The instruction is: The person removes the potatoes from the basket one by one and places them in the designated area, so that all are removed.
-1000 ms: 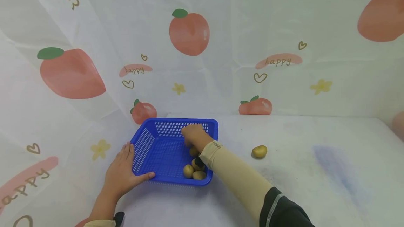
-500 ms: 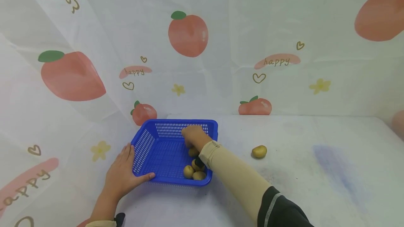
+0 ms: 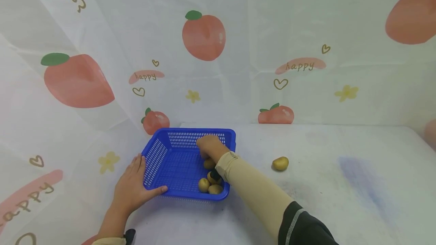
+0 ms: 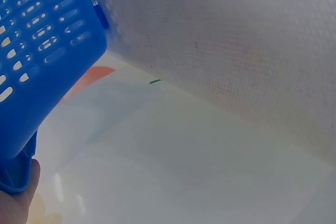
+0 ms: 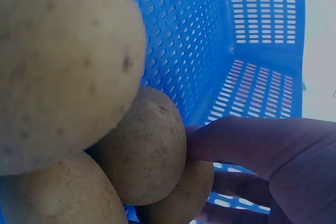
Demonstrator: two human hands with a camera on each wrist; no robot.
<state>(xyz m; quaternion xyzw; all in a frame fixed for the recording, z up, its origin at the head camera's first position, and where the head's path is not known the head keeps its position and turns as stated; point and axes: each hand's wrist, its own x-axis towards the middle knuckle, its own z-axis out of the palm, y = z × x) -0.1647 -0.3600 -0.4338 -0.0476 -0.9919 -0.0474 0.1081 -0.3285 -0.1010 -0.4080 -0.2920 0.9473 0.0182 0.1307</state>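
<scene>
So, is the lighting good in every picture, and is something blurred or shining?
Head view: fairly even light, soft shadow near the basket; left wrist view: greyish, with two small bright streaks on the printed sheet; right wrist view: fingers dark, nearest potato slightly blurred.

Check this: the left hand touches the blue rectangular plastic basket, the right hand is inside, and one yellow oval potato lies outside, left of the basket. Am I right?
Not quite: the head view shows that yellow oval potato to the right of the blue rectangular plastic basket. The left hand touches the basket, and the right hand is inside.
</scene>
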